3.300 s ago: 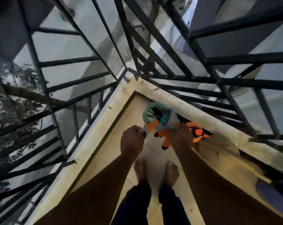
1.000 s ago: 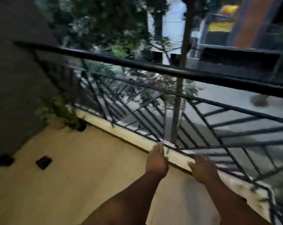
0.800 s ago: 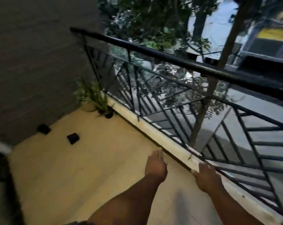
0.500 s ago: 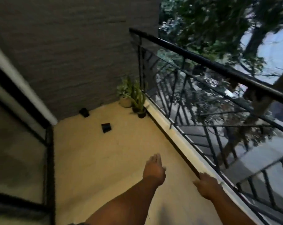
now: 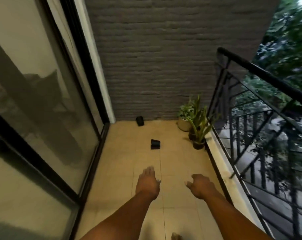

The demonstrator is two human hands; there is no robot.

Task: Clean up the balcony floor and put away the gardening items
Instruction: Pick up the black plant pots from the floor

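Head view now faces the far end of the balcony, square on the grey brick wall (image 5: 157,58). Half a second ago the wall sat at the upper left and the railing (image 5: 261,73) filled most of the right; the railing has now slid to the right edge, and the sliding glass door (image 5: 43,108) takes up the whole left side.

Left hand (image 5: 147,185): held out low over the tiled floor (image 5: 122,148), fingers straight and together, holding nothing. Right hand (image 5: 199,186): also out over the floor, fingers loosely curled, empty. Hands are apart, neither touching anything. Their pose matches the earlier frames, though three seconds ago both were on an orange and teal item in the balcony corner, which is no longer in sight.

Task things on the floor:
- small black pot (image 5: 155,144) lying on its side mid-floor, far of the hands, well apart from them.
- second black pot (image 5: 139,121) at the foot of the brick wall, near the door frame.
- potted plants (image 5: 196,122) grouped in the far right corner, against the railing's pale kerb (image 5: 221,163); one in a pale round pot, others in dark pots.

One bare toe tip shows at the near edge. Trees beyond the railing are blurred.
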